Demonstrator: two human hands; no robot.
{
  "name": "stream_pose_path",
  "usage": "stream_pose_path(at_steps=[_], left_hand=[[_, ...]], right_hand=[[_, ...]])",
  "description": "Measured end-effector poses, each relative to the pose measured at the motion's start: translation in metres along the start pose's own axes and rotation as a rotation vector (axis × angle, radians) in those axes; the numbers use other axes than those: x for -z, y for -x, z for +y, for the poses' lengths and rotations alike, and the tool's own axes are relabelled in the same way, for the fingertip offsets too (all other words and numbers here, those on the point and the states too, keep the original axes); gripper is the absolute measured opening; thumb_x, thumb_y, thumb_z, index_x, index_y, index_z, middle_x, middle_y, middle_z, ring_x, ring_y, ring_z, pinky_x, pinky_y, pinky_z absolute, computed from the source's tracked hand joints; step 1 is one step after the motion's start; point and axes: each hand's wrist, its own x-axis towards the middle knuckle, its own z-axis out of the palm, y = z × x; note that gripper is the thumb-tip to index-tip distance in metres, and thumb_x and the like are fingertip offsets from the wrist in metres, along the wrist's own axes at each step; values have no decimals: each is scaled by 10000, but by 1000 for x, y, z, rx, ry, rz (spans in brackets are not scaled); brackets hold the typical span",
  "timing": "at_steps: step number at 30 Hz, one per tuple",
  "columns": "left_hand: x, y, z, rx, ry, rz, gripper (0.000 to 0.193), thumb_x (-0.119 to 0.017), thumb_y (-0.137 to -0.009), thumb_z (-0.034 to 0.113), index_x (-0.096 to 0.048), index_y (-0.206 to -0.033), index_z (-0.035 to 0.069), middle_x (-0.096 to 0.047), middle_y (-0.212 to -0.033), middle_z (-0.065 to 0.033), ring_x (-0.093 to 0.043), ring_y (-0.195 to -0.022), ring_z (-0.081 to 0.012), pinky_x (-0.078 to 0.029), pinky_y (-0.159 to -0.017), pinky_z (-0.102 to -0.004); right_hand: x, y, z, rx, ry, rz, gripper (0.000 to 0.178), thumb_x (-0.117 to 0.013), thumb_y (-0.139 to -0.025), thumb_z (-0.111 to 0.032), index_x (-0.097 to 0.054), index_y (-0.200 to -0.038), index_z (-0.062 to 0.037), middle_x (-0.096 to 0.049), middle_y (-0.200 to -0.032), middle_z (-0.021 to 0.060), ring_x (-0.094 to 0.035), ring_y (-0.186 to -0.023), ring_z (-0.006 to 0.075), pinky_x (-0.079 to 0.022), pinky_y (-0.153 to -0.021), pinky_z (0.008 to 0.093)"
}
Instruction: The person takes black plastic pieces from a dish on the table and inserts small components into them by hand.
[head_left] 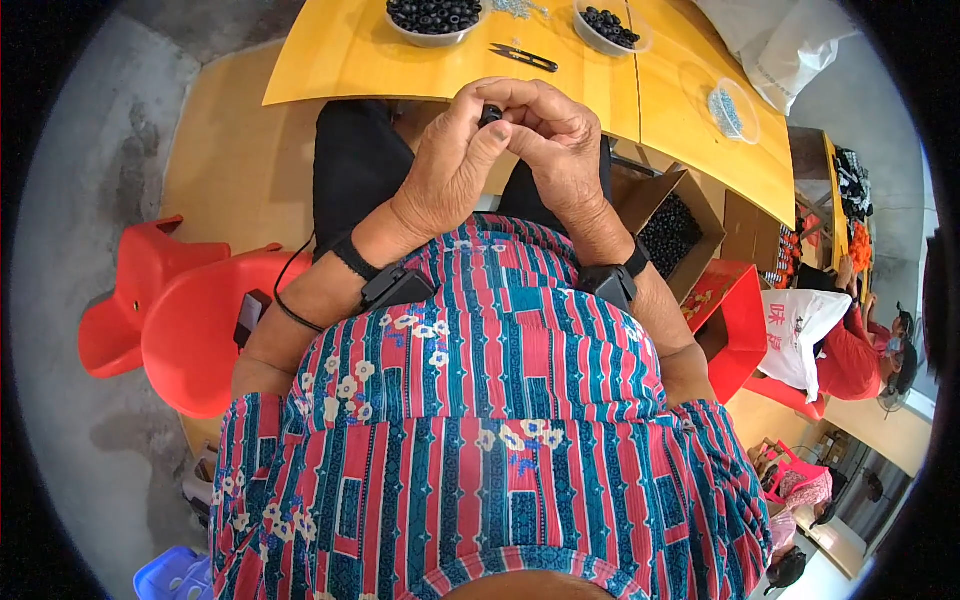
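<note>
My left hand (pixel 450 165) is closed, its thumb and fingers pinching a small round black part (pixel 490 115). Pressed up against it, my right hand (pixel 562 145) is closed too. Its thumb tip and fingertips meet beside the black part, and whatever they hold is too small to make out. Both hands are above my lap, just in front of the yellow table (pixel 340 60). Thread snips (pixel 524 57) with black handles lie on the table beyond them. A clear bowl (pixel 433 40) of black ring-shaped parts (pixel 435 14) stands at the far edge of view.
Another clear bowl (pixel 590 40) holds fewer black parts. Farther right is a tub (pixel 735 112) of tiny light-blue pieces. Below the table, a cardboard box (pixel 682 225) contains many black parts. Red chairs (pixel 200 320) stand at left. Other people work at far right.
</note>
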Motion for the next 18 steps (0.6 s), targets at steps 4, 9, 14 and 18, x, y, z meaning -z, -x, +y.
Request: stream_pose_path(at_steps=[4,9,14,18], left_hand=[[-1,-1,1,13,21,9,355,-430,-936,262,-447,-1136,-32,-586,-922,-170,-593,-881,-265,-458,-768,-332],[-5,-4,-11,-68,-25,105,272,-449,-916,207,-481,-1043,-31,-572,-810,-174,-584,-766,-290,-451,-676,-354],[-9,-3,-12,12,-40,146,237,-462,-906,197,-486,-989,-23,-572,-808,-180,-578,-754,-308,-450,-663,-361],[-5,-2,-20,100,-63,95,256,-455,-926,201,-494,-1051,-20,-596,-873,-144,-597,-798,-250,-466,-696,-325]], right_hand=[[-1,-1,-2,17,26,0,284,-617,-706,54,-669,-965,-49,-609,-812,1,-546,-704,63,-451,-640,192],[-2,-4,6,-37,-49,17,272,-577,-726,88,-663,-962,-17,-626,-825,10,-580,-736,68,-488,-678,199],[-8,-4,4,-67,-90,50,238,-549,-770,95,-649,-970,13,-640,-839,30,-607,-764,87,-528,-692,235],[-6,-5,10,-126,-173,37,227,-542,-800,74,-627,-1005,28,-646,-860,47,-617,-762,107,-537,-699,251]])
